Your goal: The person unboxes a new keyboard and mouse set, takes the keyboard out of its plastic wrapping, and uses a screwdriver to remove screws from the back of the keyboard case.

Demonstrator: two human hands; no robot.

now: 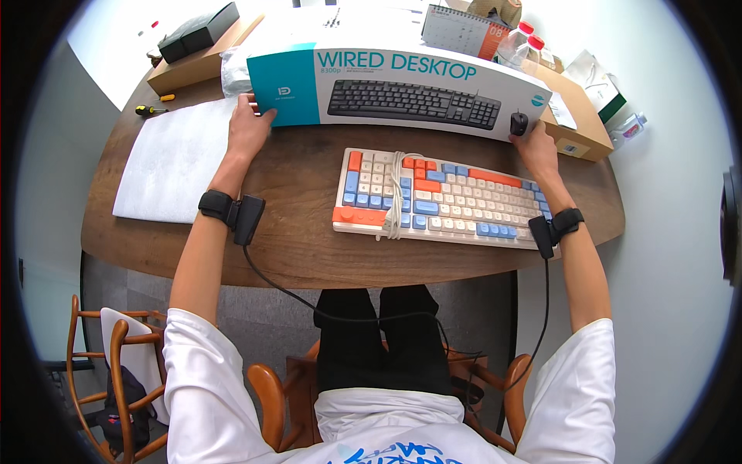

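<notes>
- Box (402,100), long, white with a teal left end, sits between your hands, just beyond the keyboard (456,203); you cannot tell whether it touches the table (301,247).
- Its printing faces you upright: large teal capitals along the top, a small white logo on the teal end, a black keyboard and mouse pictured below.
- Your left hand (249,127) holds the box's left end, thumb on the front, fingers at the edge.
- Your right hand (537,151) holds its lower right corner, fingers narrowed around it and partly hidden.
- Nearer you than the box, the keyboard shows cream, blue and orange keys, their legends too small to read; a pale cable (395,193) lies bundled across it.
- Left of the box are a white foam sheet (174,158) and a screwdriver (151,110).
- Behind the box stand a printed desk calendar (464,32) and red-capped bottles (529,56).
- Right of the box is a brown carton (587,127) bearing a small label.
</notes>
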